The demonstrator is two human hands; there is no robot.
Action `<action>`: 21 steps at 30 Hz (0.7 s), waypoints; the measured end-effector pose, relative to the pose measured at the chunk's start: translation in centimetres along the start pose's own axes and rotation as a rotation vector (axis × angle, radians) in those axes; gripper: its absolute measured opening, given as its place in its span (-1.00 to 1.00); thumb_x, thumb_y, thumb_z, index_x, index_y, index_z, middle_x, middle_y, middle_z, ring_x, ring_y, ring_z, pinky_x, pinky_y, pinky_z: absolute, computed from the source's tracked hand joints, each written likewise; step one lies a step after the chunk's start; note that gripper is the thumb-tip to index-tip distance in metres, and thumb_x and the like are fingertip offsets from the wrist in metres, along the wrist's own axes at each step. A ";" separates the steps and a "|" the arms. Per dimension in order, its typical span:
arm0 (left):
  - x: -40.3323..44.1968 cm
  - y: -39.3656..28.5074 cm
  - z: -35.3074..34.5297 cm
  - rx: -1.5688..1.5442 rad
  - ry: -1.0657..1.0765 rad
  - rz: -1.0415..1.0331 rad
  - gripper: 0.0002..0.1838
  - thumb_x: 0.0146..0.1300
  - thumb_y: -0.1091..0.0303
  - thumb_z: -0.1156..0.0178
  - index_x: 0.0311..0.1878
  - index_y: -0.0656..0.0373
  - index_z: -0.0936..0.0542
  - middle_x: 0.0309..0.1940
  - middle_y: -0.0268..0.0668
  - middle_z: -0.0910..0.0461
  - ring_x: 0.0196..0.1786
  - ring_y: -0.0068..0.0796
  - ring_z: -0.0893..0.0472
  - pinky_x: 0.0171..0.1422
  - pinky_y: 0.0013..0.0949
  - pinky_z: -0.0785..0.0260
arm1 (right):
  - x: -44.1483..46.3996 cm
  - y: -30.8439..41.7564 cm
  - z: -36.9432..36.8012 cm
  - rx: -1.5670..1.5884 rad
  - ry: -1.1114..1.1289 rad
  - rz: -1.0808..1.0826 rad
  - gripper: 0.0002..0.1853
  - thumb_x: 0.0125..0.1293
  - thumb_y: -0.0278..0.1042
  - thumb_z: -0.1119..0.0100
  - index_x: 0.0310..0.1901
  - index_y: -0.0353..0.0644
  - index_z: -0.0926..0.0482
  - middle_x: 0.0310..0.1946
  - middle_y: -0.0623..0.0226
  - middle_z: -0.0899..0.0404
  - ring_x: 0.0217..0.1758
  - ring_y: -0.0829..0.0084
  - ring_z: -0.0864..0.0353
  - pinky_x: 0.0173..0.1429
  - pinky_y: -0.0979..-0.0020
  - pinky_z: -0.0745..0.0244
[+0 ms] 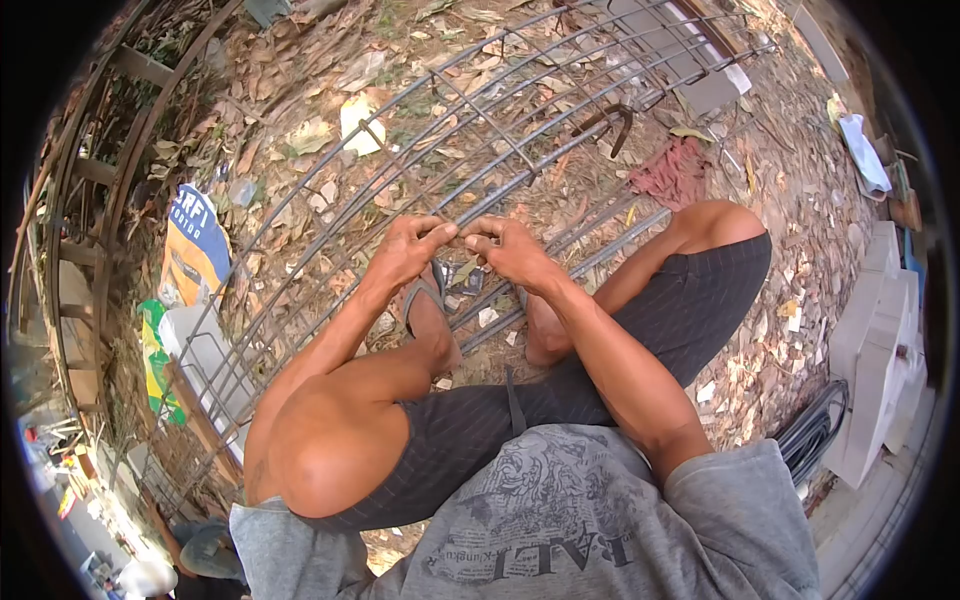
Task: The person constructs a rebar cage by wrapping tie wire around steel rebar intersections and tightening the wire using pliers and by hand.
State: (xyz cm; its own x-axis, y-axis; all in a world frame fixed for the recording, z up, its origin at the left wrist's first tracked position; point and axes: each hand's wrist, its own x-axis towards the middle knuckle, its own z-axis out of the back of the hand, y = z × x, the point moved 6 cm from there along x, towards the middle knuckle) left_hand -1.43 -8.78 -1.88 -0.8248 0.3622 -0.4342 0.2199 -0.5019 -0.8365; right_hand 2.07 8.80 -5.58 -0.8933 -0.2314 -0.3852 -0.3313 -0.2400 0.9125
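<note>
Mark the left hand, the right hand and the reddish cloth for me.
Left hand [408, 248], head view: back of the hand.
Right hand [517, 250], head view: back of the hand.
Reddish cloth [675, 175], head view: middle of its crumpled surface.

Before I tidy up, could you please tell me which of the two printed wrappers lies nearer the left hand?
The blue-and-orange wrapper with white lettering; the green-and-yellow wrapper lies lower in the picture, farther from the left hand.

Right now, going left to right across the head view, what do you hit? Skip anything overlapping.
Printed sack → left hand → right hand → red cloth → black coil.
</note>
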 end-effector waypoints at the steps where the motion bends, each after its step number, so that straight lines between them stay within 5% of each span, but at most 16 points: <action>1: 0.1 0.0 0.1 0.021 0.003 0.008 -0.53 0.39 -0.04 -0.30 -0.20 0.28 -0.79 -0.50 -0.29 -0.61 -0.33 -0.47 -0.52 -0.12 -0.27 -0.37 | -0.1 -0.1 0.0 0.040 0.001 0.008 -0.70 0.46 -0.26 -0.27 0.06 -0.27 -0.76 -0.13 0.09 -0.77 -0.12 0.32 -0.74 0.01 0.20 -0.60; 3: -0.1 -0.2 0.3 0.020 0.021 0.022 -0.53 0.39 -0.04 -0.30 -0.20 0.26 -0.80 -0.51 -0.32 -0.60 -0.34 -0.49 -0.50 -0.15 -0.27 -0.35 | -0.6 0.0 0.3 0.109 -0.002 0.023 -0.70 0.43 -0.25 -0.30 0.03 -0.29 -0.76 -0.06 0.07 -0.76 -0.04 0.29 -0.74 0.04 0.17 -0.59; 6: -0.4 -0.8 0.2 0.004 0.029 0.018 -0.54 0.40 -0.04 -0.30 -0.21 0.25 -0.80 -0.50 -0.34 -0.60 -0.35 -0.51 -0.48 -0.17 -0.27 -0.34 | -1.6 0.7 6.6 0.105 -0.416 -0.088 -0.57 0.37 -0.25 -0.34 0.18 -0.33 -0.68 0.02 -0.02 -0.71 0.06 0.21 -0.71 0.14 0.15 -0.57; 8: -0.3 -0.3 0.1 -0.036 0.023 0.026 -0.53 0.40 -0.05 -0.31 -0.18 0.26 -0.81 -0.47 -0.34 -0.64 -0.33 -0.50 -0.50 -0.15 -0.26 -0.36 | -2.9 3.5 12.8 0.105 -0.943 0.058 -0.37 0.32 -0.26 -0.36 0.38 -0.35 -0.50 0.04 -0.08 -0.67 0.13 0.13 -0.68 0.21 0.16 -0.55; 11: -0.4 -0.5 0.4 0.025 0.041 0.103 -0.51 0.38 -0.07 -0.32 -0.14 0.27 -0.82 -0.41 -0.29 -0.69 -0.31 -0.49 -0.54 -0.11 -0.26 -0.40 | -0.7 4.0 19.6 -0.177 -1.293 0.075 -0.24 0.31 -0.28 -0.38 0.50 -0.33 -0.34 0.09 -0.11 -0.63 0.11 0.03 -0.68 0.21 0.14 -0.54; 13: -0.1 -0.1 0.4 0.022 0.028 0.050 -0.48 0.37 -0.10 -0.33 -0.09 0.28 -0.81 -0.38 -0.27 -0.71 -0.33 -0.48 -0.58 -0.12 -0.27 -0.44 | 0.8 4.8 21.6 -0.327 -1.432 0.049 -0.27 0.29 -0.27 -0.42 0.46 -0.34 -0.42 0.14 -0.10 -0.62 0.13 0.04 -0.68 0.21 0.12 -0.52; 14: -0.2 0.0 0.4 0.021 0.018 0.040 -0.47 0.37 -0.11 -0.34 -0.08 0.28 -0.81 -0.37 -0.27 -0.72 -0.33 -0.49 -0.60 -0.14 -0.29 -0.45 | 1.7 4.5 22.2 0.063 -1.130 0.086 -0.31 0.24 -0.22 -0.50 0.35 -0.36 -0.55 0.19 -0.11 -0.61 0.24 0.04 -0.63 0.31 0.09 -0.47; 17: -0.2 -0.6 0.7 -0.056 0.045 0.121 -0.47 0.38 -0.08 -0.37 -0.06 0.32 -0.80 -0.27 -0.21 -0.78 -0.27 -0.52 -0.70 -0.17 -0.39 -0.51 | 1.4 4.7 23.2 -0.054 -1.168 -0.039 -0.40 0.19 -0.14 -0.57 0.19 -0.34 -0.70 0.16 -0.08 -0.67 0.23 0.05 -0.65 0.33 0.11 -0.48; 18: 0.0 0.0 0.4 -0.137 0.045 0.104 -0.48 0.38 -0.07 -0.37 -0.07 0.33 -0.79 -0.26 -0.20 -0.78 -0.26 -0.52 -0.72 -0.17 -0.41 -0.52 | 2.6 2.6 24.8 -0.209 -1.235 -0.036 -0.46 0.18 -0.08 -0.57 0.10 -0.29 -0.77 -0.03 -0.02 -0.76 0.11 0.03 -0.72 0.28 0.11 -0.53; 21: 1.1 1.1 -0.1 -0.233 0.078 0.080 -0.53 0.42 0.01 -0.37 -0.06 0.35 -0.76 -0.29 -0.22 -0.76 -0.29 -0.51 -0.69 -0.17 -0.42 -0.52 | 1.7 3.7 25.3 -0.368 -1.438 0.224 -0.46 0.20 -0.03 -0.55 0.08 -0.28 -0.77 -0.09 -0.01 -0.77 0.00 0.05 -0.75 0.19 0.13 -0.56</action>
State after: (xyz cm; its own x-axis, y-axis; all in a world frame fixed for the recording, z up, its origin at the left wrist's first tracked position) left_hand -2.03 -8.89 -3.27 -0.7592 0.3927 -0.5191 0.4044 -0.3403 -0.8489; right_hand -8.38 31.35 0.62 -0.5133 0.7518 0.4138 -0.2539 -0.5936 0.7636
